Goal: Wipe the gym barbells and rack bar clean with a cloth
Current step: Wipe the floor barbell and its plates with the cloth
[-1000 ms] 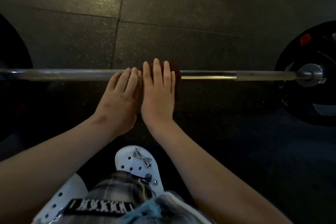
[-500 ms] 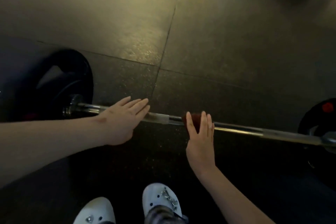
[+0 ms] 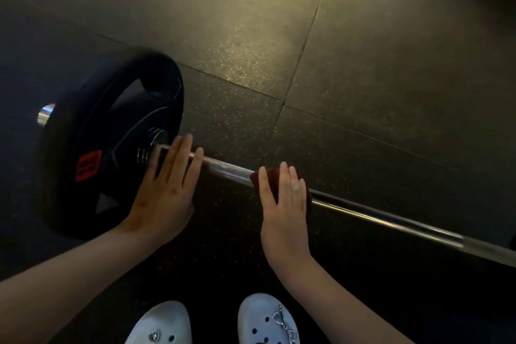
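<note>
On the dark rubber floor (image 3: 391,50), the barbell (image 3: 391,220) lies slanted, a black weight plate (image 3: 111,134) on its left end; the left hand (image 3: 167,193) rests flat, fingers straight, on the barbell just beside the weight plate, while the right hand (image 3: 284,212), fingers straight, presses the dark red cloth (image 3: 255,177) onto the barbell.

A dark red cloth (image 3: 279,186) lies draped over the steel barbell (image 3: 385,218) shaft.

We are in a gym, dark speckled rubber floor tiles (image 3: 391,70) with seams, a steel barbell (image 3: 377,216) lying on them, black weight plate (image 3: 111,131) loaded at its end
</note>
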